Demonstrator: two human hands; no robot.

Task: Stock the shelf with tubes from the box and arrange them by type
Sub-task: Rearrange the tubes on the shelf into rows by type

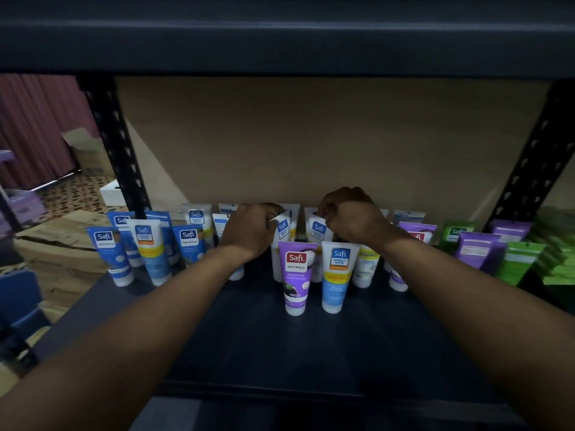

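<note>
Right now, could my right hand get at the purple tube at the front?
Probably yes: the purple tube stands in front, bare shelf before it, though the right hand grips a white tube behind it.

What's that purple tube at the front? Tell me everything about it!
The purple tube stands upright on its white cap on the dark shelf, in the front row. It looks like glossy plastic, with a red Safi badge, the word NATURALS and a dark picture below. A blue-and-white tube stands close on its right.
</note>
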